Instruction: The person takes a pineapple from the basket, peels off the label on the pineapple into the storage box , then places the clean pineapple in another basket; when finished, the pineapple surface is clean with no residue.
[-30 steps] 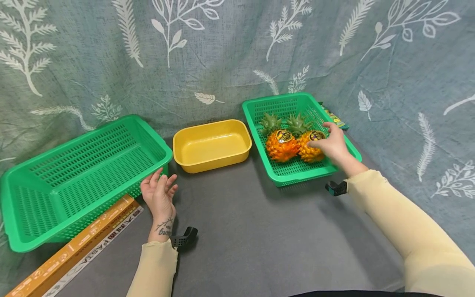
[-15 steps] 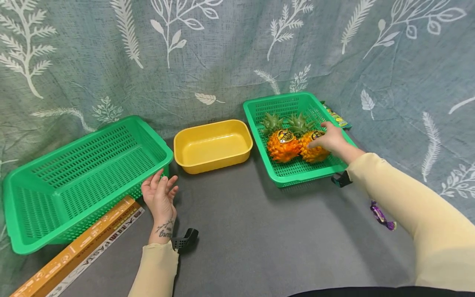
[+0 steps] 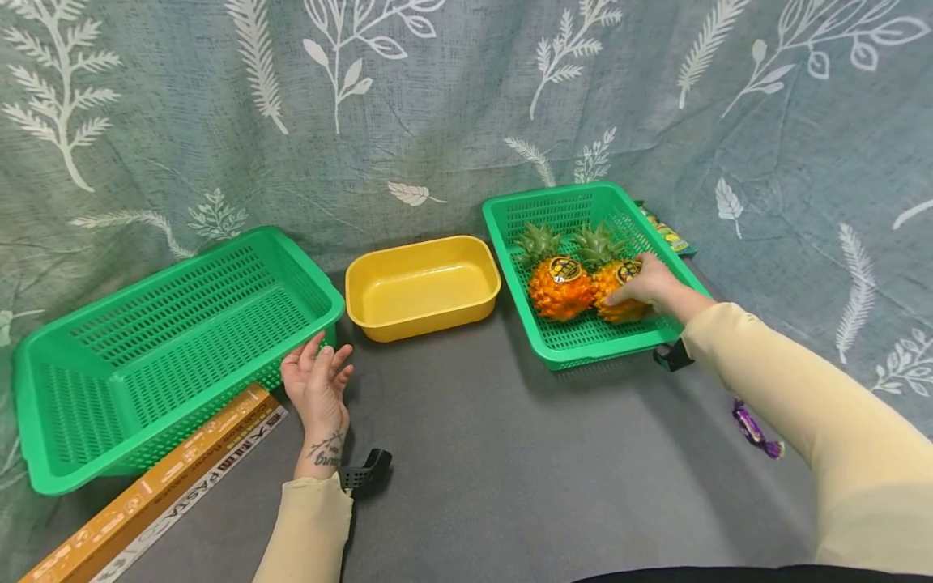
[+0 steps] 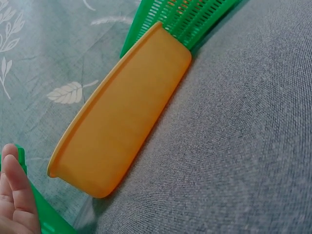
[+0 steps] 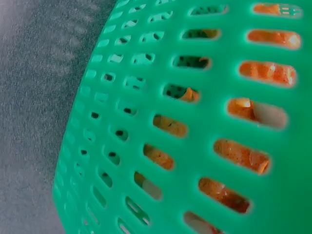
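Right hand [image 3: 653, 283] lowered onto pineapple [image 3: 609, 281], green basket [image 3: 576, 355] walls around

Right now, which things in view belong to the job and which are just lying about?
Likely in the job:
right pineapple, gripped by right hand
left pineapple, beside it
right green basket, holding both
left green basket, by left hand

Probably just lying about:
yellow tub
pasta box
purple wrapped sweet
green packet

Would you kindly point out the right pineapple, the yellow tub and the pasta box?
Right pineapple [image 3: 609, 282]: head view, on the left side of its orange body.
Yellow tub [image 4: 121, 117]: left wrist view, on its outer wall.
Pasta box [image 3: 147, 489]: head view, on its orange face.
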Motion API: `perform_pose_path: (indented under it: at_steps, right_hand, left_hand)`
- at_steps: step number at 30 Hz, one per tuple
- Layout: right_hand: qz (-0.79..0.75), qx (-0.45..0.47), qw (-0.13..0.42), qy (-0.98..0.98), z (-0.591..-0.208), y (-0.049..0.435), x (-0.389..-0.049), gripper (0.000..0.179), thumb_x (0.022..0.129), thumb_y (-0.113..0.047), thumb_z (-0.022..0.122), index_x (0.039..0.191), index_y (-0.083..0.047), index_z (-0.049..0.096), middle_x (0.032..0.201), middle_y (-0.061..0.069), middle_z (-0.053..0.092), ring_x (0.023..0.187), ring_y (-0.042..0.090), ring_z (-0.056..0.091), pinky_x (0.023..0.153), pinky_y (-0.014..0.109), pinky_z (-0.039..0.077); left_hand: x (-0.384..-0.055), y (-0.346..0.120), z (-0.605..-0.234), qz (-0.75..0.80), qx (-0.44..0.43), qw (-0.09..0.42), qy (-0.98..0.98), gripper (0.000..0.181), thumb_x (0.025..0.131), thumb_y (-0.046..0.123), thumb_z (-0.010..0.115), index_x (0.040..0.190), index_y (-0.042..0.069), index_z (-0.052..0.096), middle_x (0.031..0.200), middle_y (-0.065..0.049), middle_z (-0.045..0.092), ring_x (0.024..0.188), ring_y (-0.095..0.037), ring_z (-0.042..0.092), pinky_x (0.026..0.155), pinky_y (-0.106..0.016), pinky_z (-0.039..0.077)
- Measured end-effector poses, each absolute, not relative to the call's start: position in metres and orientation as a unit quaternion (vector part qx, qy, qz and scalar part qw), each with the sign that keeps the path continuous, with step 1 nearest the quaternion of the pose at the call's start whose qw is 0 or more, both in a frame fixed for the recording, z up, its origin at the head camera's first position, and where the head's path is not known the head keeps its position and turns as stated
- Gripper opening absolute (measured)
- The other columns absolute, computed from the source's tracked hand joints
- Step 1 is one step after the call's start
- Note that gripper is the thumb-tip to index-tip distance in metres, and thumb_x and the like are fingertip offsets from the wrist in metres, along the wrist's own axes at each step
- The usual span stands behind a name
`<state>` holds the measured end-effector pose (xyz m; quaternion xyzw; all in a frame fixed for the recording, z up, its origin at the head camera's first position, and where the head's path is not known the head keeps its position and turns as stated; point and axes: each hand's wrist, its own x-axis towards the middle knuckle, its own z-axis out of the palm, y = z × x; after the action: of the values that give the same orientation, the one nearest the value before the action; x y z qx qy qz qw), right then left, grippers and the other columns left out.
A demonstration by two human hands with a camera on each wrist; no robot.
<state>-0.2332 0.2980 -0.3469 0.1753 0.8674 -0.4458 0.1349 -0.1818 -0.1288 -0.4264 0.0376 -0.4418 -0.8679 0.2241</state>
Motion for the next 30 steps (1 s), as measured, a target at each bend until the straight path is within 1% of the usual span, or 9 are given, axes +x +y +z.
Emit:
perform_pose_path:
  at_steps: [4,6,10,13,15,18,21,25,30]
  right_hand:
    - [-0.463,0.170,0.136,0.859,-0.3472,0.3003,-0.2322,0.097,0.079,-0.007,0.070,0.147,-0.003,0.000,0.144,0.030,0.017,0.106,0.036,0.048,0.081,0.048,0.052]
    - [-0.456,0.157,0.141,0.865,-0.3474,0.3015,-0.2321,0.095,0.080,-0.009,0.068,0.147,-0.002,0.000,0.144,0.031,0.017,0.106,0.038,0.048,0.081,0.049,0.052]
    - [-0.418,0.134,0.153,0.885,-0.3466,0.3027,-0.2334,0.102,0.080,-0.018,0.071,0.146,0.003,-0.004,0.146,0.033,0.012,0.124,0.044,0.035,0.095,0.051,0.043]
    - [-0.402,0.135,0.150,0.893,-0.3462,0.3024,-0.2341,0.106,0.078,-0.020,0.073,0.145,0.004,-0.004,0.146,0.034,0.010,0.128,0.045,0.029,0.095,0.051,0.043]
    - [-0.409,0.139,0.147,0.890,-0.3468,0.3022,-0.2339,0.104,0.079,-0.017,0.073,0.146,0.003,-0.004,0.146,0.034,0.010,0.124,0.046,0.034,0.086,0.050,0.049]
    - [-0.422,0.143,0.142,0.884,-0.3475,0.3011,-0.2333,0.101,0.080,-0.015,0.070,0.146,0.002,-0.004,0.145,0.034,0.012,0.116,0.045,0.043,0.077,0.048,0.053]
    - [-0.429,0.143,0.135,0.882,-0.3483,0.3013,-0.2329,0.099,0.080,-0.014,0.068,0.146,0.002,-0.004,0.144,0.034,0.015,0.105,0.042,0.050,0.074,0.047,0.054]
    - [-0.434,0.146,0.126,0.880,-0.3489,0.3020,-0.2326,0.098,0.079,-0.014,0.066,0.146,0.002,-0.004,0.141,0.035,0.019,0.094,0.036,0.055,0.071,0.045,0.055]
    - [-0.454,0.147,0.130,0.869,-0.3466,0.3019,-0.2314,0.098,0.079,-0.013,0.065,0.146,0.001,-0.005,0.140,0.034,0.019,0.096,0.036,0.053,0.071,0.045,0.055]
  left_hand:
    - [-0.1817,-0.1293,-0.4263,-0.867,0.039,0.224,-0.443,0.034,0.089,0.003,0.056,0.114,0.002,0.033,0.124,-0.016,0.048,0.068,-0.011,0.066,0.050,-0.019,0.050]
    - [-0.1817,-0.1296,-0.4263,-0.867,0.039,0.225,-0.443,0.035,0.089,0.003,0.057,0.114,0.002,0.033,0.123,-0.015,0.048,0.068,-0.011,0.066,0.050,-0.019,0.050]
    - [-0.1818,-0.1300,-0.4258,-0.868,0.038,0.224,-0.441,0.036,0.089,0.002,0.056,0.115,0.000,0.032,0.122,-0.014,0.049,0.068,-0.011,0.066,0.050,-0.019,0.050]
    - [-0.1818,-0.1299,-0.4253,-0.869,0.036,0.222,-0.441,0.036,0.089,0.003,0.057,0.115,0.000,0.032,0.124,-0.015,0.048,0.068,-0.011,0.066,0.050,-0.018,0.050]
    - [-0.1817,-0.1295,-0.4249,-0.869,0.036,0.222,-0.440,0.036,0.089,0.003,0.056,0.115,0.001,0.032,0.124,-0.015,0.047,0.068,-0.011,0.066,0.050,-0.018,0.050]
    - [-0.1814,-0.1295,-0.4240,-0.868,0.036,0.221,-0.442,0.034,0.089,0.002,0.055,0.115,0.001,0.032,0.124,-0.015,0.047,0.068,-0.011,0.066,0.050,-0.018,0.050]
    - [-0.1813,-0.1293,-0.4232,-0.866,0.038,0.220,-0.447,0.034,0.089,0.002,0.055,0.114,0.002,0.032,0.123,-0.013,0.048,0.068,-0.011,0.066,0.050,-0.018,0.050]
    - [-0.1816,-0.1294,-0.4231,-0.862,0.039,0.219,-0.455,0.035,0.089,0.004,0.057,0.113,0.003,0.032,0.123,-0.013,0.047,0.069,-0.010,0.066,0.051,-0.018,0.050]
    - [-0.1824,-0.1303,-0.4231,-0.861,0.041,0.220,-0.456,0.035,0.088,0.005,0.058,0.112,0.005,0.033,0.123,-0.013,0.047,0.069,-0.010,0.066,0.051,-0.018,0.050]
